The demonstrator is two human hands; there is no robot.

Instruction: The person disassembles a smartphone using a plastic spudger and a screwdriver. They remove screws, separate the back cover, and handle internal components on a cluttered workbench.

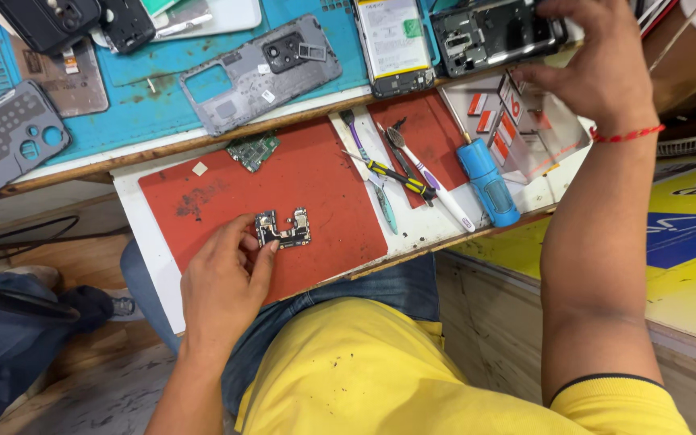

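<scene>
My left hand (223,282) rests on a red mat (316,185), its thumb and forefinger pinching the edge of a small phone circuit board (283,229). My right hand (598,68) reaches to the far right, fingers spread over a dark opened phone frame (489,32) on the blue mat (163,72). Whether that hand grips the frame I cannot tell. A second green circuit board (253,150) lies at the red mat's far edge.
A screwdriver (400,179), tweezers (384,201), a brush tool (432,181) and a blue cylinder (489,181) lie on the pull-out tray (151,242). A grey phone back frame (259,72), a phone with its battery showing (392,44) and several phone cases lie on the blue mat. A clear parts box (525,121) sits at right.
</scene>
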